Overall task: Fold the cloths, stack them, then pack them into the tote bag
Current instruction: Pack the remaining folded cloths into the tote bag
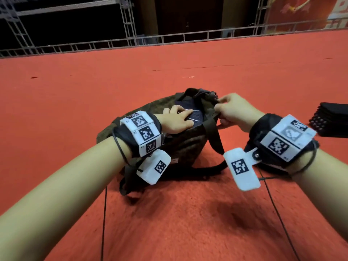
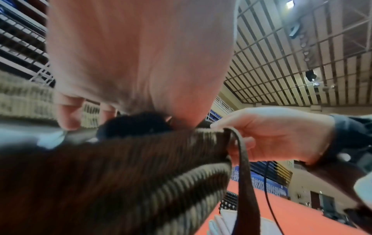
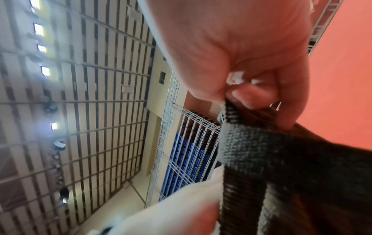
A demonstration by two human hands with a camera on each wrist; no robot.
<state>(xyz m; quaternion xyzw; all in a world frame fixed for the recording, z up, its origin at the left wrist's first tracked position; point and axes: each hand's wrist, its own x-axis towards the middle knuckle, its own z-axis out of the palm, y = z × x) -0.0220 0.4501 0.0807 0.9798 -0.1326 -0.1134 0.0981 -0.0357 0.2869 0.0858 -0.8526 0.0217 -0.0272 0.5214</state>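
risk: right hand (image 1: 232, 110) pinches the tote bag (image 1: 180, 146) rim/strap at the right side of the mouth, fingers curled tight on the fabric. if that pinch slips, i'd expect the soft mouth to sag shut over the load, so the stack snags on the rim. left hand (image 1: 178, 119) lies w/ fingers fairly straight on top of the dark folded cloths (image 1: 195, 113), pressing them down into the opening, not gripping. pushing off-centre prob. skews the stack or undoes a fold; pressing too hard may tip the bag, since it slumps on the red carpet (image 1: 188, 213) w/ no stiff walls.

task thing: cloths are navy/black w/ thin white lines on the top face, sitting in the bag mouth, partly sunk; how deep, can't tell. bag is brown ribbed fabric, corduroy-like in left wrist view, dark webbing strap (image 1: 214, 134) trailing down its front and onto the carpet. bag sits centre, between both forearms.

another pile of dark folded items (image 1: 331, 119) lies well apart at right edge; whether those are also to be packed, unclear.
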